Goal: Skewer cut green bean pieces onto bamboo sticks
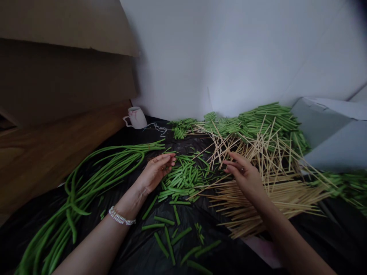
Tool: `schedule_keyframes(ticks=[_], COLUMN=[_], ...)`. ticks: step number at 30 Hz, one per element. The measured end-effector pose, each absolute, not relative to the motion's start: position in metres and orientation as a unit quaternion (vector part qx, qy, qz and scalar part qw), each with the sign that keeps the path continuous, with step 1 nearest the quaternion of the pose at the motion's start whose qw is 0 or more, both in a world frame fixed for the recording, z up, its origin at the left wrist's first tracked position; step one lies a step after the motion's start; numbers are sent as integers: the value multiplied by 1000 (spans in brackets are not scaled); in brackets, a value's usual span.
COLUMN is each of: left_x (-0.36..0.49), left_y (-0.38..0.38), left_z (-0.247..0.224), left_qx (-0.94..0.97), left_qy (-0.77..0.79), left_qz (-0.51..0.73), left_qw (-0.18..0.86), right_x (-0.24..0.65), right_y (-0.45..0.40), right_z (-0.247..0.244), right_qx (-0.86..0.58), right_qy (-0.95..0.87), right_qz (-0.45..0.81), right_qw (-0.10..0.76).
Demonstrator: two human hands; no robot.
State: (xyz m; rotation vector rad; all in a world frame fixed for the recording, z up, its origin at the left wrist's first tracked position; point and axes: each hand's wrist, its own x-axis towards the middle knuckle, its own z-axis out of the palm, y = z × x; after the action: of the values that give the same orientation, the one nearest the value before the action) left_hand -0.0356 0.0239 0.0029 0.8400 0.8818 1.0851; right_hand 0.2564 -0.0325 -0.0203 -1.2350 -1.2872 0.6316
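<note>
My left hand [160, 168], with a beaded bracelet on its wrist, has its fingers curled together at the left edge of a pile of cut green bean pieces [186, 175]. Whatever lies between its fingertips is too small to make out. Over the loose wooden sticks [219, 149] on the right is my right hand [243, 173], a ring on one finger; its fingers are apart and nothing shows held in them. Below it lies a thick bundle of wooden sticks [286, 198]. Long uncut beans [100, 172] stretch along the left side.
Skewered green pieces [266, 118] are heaped at the back beside a pale box [338, 133]. A white mug [136, 117] stands at the back left, near thin string. Black plastic [132, 244] covers the surface. More green pieces [349, 187] lie far right.
</note>
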Motion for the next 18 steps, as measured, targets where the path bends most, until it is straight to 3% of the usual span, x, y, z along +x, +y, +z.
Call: schedule_keyframes(ticks=[4,7,14,18], left_x=[-34,-33,-33,-33], left_y=[24,23,23,22], left_z=[4,4,3,4], left_qx=[375,376,385,385], left_qy=[400,399,401,405], left_qz=[485,481,473,471], left_qw=[681,685,683,683], right_x=[268,274,278,276], right_y=[-35,-42,-52,-52], right_z=[-8,8,22,18], right_qx=[-592,-621,-596,-590], right_qy=[-553,-563,-742,-779], right_qz=[198,212,189,144], right_qw=[552,502,243,158])
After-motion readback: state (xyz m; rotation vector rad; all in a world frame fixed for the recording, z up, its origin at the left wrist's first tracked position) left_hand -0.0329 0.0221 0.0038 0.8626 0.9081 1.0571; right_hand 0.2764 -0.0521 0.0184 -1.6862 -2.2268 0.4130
